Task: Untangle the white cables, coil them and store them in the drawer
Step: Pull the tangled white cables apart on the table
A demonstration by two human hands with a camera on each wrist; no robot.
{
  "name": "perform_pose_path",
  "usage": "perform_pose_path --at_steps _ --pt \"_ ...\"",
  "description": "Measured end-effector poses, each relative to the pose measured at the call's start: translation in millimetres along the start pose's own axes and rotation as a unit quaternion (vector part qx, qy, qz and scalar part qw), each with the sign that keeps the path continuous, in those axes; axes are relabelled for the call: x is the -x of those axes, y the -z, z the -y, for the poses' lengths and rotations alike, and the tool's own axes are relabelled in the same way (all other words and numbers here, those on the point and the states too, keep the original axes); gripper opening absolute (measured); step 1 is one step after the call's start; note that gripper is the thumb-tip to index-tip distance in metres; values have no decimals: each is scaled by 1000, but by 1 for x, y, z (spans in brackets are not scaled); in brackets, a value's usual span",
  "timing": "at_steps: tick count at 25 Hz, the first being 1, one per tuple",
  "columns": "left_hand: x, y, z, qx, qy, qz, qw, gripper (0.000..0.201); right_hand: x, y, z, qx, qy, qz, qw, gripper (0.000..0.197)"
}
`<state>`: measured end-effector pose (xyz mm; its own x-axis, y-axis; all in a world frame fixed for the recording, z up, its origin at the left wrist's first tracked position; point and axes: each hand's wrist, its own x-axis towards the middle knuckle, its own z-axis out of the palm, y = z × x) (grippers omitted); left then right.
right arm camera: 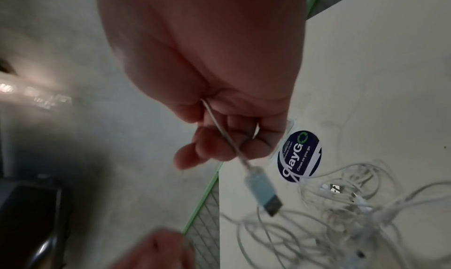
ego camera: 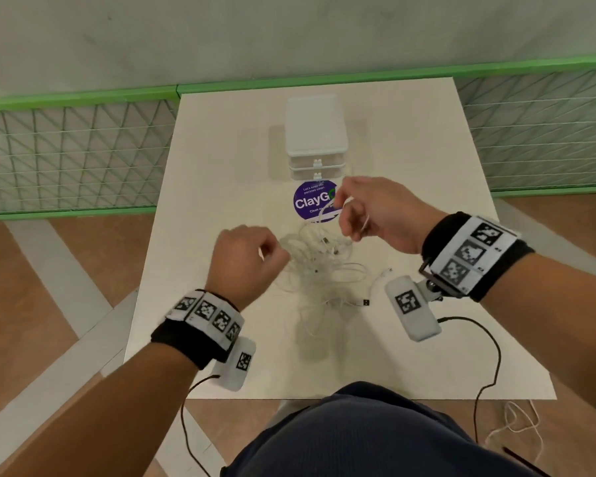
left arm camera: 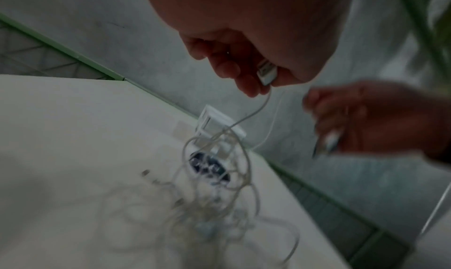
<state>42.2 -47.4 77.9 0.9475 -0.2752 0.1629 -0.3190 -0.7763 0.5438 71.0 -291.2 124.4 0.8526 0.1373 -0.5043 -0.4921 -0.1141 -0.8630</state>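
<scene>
Near the middle of the white desk (ego camera: 193, 187), 2 hands lift thin, limp white cables (ego camera: 319, 259). The left hand (ego camera: 245, 258) and right hand (ego camera: 375, 211) each pinch a plug end, probably the firmest hold. Beyond, toward the far edge, stands a white plastic drawer unit (ego camera: 315, 139).

Head view steeply down over the table (ego camera: 221, 139); both wrist views close, blurry, perhaps tilted, sharing its sticker (right arm camera: 299, 155).

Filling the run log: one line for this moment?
left hand: pinches plug | right hand: grips cable | white cables: tangled on table | drawer: shut
</scene>
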Motion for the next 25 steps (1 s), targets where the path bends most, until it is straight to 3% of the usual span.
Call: perform_pose_path --at_steps 3,6,8,10,12,13,14,16,18,21,23,25 --pt "-22 22 -25 136 62 -80 986 16 2 -27 0 60 -52 31 996 46" --pt "-23 22 -49 126 -26 -38 991 12 -1 -40 6 3 -79 85 993 48" --pt "-13 15 -54 95 -99 -7 991 10 -5 -41 10 -33 -57 64 996 37" --pt "-7 13 -47 110 -122 -24 986 32 -5 -36 15 -67 -47 47 996 40" --pt "-14 16 -40 150 -94 -43 983 64 2 -31 22 -85 -47 65 993 46" --pt "-20 17 -39 146 -93 -33 984 70 7 -30 26 -62 -42 87 993 48" --pt "-27 15 -38 125 -106 -18 986 66 12 -31 32 -21 -33 110 993 49" --pt "-38 4 -35 104 -122 -9 987 35 25 -29 48 38 4 151 988 45" --pt "-39 -9 -26 142 -52 17 988 9 36 -17 71 -24 51 164 985 43" --pt "-29 -23 -3 220 101 71 968 26 52 11 109 -165 59 129 976 41" --pt "-27 -24 3 258 142 65 953 32 60 25 118 -164 64 99 979 40" --pt "-29 -26 4 234 141 65 960 25 62 30 117 -162 84 93 979 39"
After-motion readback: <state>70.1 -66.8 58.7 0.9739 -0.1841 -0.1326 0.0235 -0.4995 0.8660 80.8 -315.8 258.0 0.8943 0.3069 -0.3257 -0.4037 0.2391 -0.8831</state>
